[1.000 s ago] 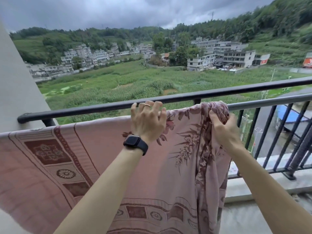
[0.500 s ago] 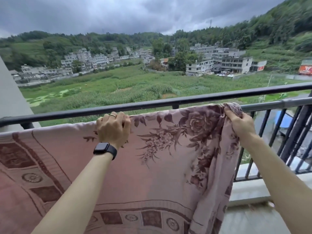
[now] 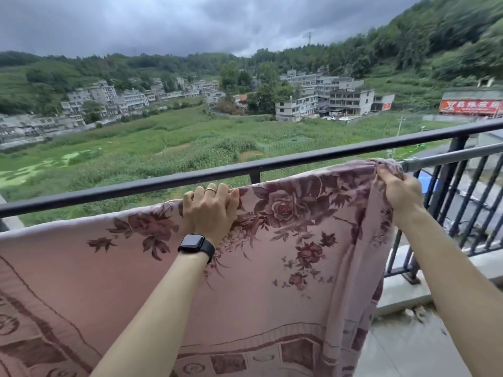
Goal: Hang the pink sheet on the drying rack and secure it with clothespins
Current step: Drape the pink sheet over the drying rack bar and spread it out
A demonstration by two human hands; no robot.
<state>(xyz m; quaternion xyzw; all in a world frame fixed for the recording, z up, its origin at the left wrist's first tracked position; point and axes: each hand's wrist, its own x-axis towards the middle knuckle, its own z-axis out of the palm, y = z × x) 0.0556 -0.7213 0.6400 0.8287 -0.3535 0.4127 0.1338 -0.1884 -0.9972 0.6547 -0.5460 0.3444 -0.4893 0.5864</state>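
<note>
Fingers point(image 3: 200, 194) of the left hand point(image 3: 211, 213) were curled over the top fold of the pink sheet point(image 3: 272, 268), gripping it; a black watch point(image 3: 194, 244) sat on that wrist. The right hand point(image 3: 402, 193) pinched the sheet's bunched right corner. The sheet hung draped over the grey bar of the drying rack point(image 3: 451, 158), spread out to the left and falling toward the balcony floor point(image 3: 408, 349). Just behind ran the dark railing point(image 3: 122, 190). Beyond lay green fields point(image 3: 163, 148), pale buildings point(image 3: 345, 100) and wooded hills under heavy cloud.
</note>
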